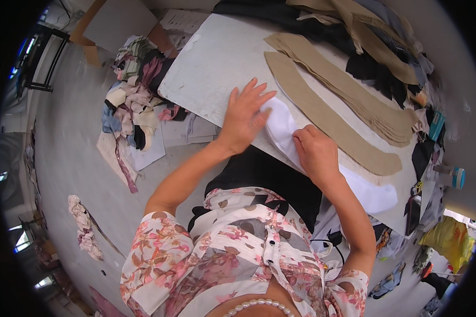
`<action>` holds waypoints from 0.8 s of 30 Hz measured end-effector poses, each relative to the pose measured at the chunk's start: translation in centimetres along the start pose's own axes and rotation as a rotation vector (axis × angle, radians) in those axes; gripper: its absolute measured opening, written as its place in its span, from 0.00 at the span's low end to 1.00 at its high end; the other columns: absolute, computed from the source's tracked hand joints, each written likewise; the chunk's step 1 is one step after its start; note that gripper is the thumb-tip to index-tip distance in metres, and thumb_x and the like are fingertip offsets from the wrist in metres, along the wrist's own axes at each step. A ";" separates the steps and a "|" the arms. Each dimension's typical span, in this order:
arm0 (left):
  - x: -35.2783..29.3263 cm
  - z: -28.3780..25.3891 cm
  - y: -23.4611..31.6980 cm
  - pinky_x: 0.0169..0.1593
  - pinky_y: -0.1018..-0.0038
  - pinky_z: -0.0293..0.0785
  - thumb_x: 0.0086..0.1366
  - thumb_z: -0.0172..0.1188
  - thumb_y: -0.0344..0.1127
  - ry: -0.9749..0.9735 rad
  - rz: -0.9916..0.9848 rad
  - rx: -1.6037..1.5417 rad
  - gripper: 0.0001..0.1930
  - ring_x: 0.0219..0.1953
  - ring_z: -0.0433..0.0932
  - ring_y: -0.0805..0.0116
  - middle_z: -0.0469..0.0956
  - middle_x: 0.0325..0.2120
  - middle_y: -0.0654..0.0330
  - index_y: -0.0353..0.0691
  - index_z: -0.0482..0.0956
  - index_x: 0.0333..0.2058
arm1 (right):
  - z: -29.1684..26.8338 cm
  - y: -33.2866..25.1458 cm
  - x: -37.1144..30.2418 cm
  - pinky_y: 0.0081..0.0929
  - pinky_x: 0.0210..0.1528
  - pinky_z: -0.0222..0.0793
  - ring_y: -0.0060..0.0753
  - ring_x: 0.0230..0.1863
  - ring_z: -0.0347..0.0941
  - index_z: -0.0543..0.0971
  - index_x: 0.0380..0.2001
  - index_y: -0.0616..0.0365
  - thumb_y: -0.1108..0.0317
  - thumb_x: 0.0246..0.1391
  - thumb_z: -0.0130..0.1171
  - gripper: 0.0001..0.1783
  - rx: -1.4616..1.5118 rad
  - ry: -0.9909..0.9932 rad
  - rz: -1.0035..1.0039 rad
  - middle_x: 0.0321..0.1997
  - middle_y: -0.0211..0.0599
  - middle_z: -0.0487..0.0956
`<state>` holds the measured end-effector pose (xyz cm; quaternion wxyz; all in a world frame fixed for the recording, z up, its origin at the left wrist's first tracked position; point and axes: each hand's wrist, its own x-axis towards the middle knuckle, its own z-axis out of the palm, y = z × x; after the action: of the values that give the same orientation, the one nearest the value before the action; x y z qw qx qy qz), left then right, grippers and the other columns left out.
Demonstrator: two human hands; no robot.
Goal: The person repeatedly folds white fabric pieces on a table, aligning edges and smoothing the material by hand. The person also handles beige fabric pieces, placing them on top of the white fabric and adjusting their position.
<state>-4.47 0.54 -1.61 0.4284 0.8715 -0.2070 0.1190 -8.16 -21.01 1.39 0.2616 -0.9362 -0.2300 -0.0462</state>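
A curved white strip of fabric or interfacing lies along the near edge of the white table. My left hand is open, fingers spread, over the table beside the strip's far left end, with the thumb on that end. Partway along the strip, my right hand pinches its edge between thumb and fingers. Just beyond it lies a single curved khaki strip. Farther back is a stack of khaki strips of similar curve, with several layers showing at its right end.
Dark and khaki cloth is heaped at the table's back right. Fabric scraps are piled on the left, below the table's corner. A cardboard box stands at the far left. A phone lies at the right edge.
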 end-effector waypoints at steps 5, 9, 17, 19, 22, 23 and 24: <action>-0.8 1.2 -0.5 0.68 0.42 0.37 0.66 0.54 0.48 -0.114 0.095 0.266 0.30 0.70 0.49 0.46 0.54 0.67 0.46 0.46 0.62 0.65 | -0.5 0.3 0.1 0.35 0.32 0.72 0.43 0.29 0.76 0.77 0.31 0.61 0.73 0.53 0.58 0.03 0.136 0.072 0.085 0.29 0.41 0.78; -0.9 1.4 -0.7 0.68 0.44 0.37 0.65 0.56 0.47 -0.139 0.082 0.311 0.33 0.71 0.48 0.47 0.52 0.68 0.47 0.45 0.59 0.66 | -2.1 1.9 -1.1 0.24 0.30 0.69 0.26 0.24 0.71 0.77 0.36 0.64 0.73 0.58 0.56 0.05 0.503 0.183 0.321 0.28 0.36 0.79; -0.8 0.5 0.6 0.66 0.56 0.52 0.56 0.65 0.38 0.073 0.065 0.206 0.34 0.67 0.57 0.47 0.59 0.64 0.44 0.40 0.66 0.61 | -4.0 2.8 -2.1 0.15 0.30 0.65 0.15 0.27 0.69 0.79 0.37 0.65 0.73 0.60 0.57 0.05 0.863 0.326 0.333 0.28 0.28 0.78; -1.5 0.1 0.9 0.62 0.56 0.57 0.52 0.68 0.37 0.054 0.198 0.044 0.35 0.64 0.60 0.48 0.63 0.60 0.46 0.41 0.68 0.59 | -4.1 2.6 -2.2 0.15 0.30 0.65 0.15 0.27 0.69 0.79 0.36 0.65 0.74 0.60 0.58 0.05 0.830 0.328 0.309 0.29 0.28 0.78; -1.9 0.1 4.1 0.58 0.53 0.59 0.45 0.73 0.38 0.030 0.244 -0.039 0.39 0.61 0.63 0.48 0.64 0.58 0.47 0.44 0.69 0.58 | -4.1 2.0 -2.1 0.15 0.30 0.64 0.16 0.27 0.69 0.79 0.35 0.65 0.75 0.59 0.58 0.04 0.840 0.346 0.269 0.29 0.29 0.78; -1.1 0.5 5.8 0.59 0.51 0.58 0.44 0.73 0.39 0.034 0.233 0.017 0.40 0.61 0.62 0.47 0.63 0.59 0.47 0.45 0.68 0.59 | -3.9 2.0 -2.2 0.15 0.30 0.64 0.16 0.27 0.69 0.79 0.35 0.65 0.75 0.59 0.58 0.04 0.824 0.321 0.262 0.29 0.29 0.77; -0.5 1.1 6.9 0.60 0.49 0.57 0.43 0.73 0.40 0.043 0.220 0.075 0.41 0.62 0.62 0.47 0.62 0.60 0.47 0.45 0.68 0.59 | -4.0 1.9 -2.1 0.15 0.30 0.64 0.17 0.26 0.69 0.79 0.35 0.65 0.76 0.58 0.58 0.04 0.807 0.294 0.249 0.29 0.30 0.77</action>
<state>-8.08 -3.93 2.31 0.3840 0.8562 -0.2875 0.1919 -9.03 -25.35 3.48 0.6394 -0.7632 -0.0758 -0.0534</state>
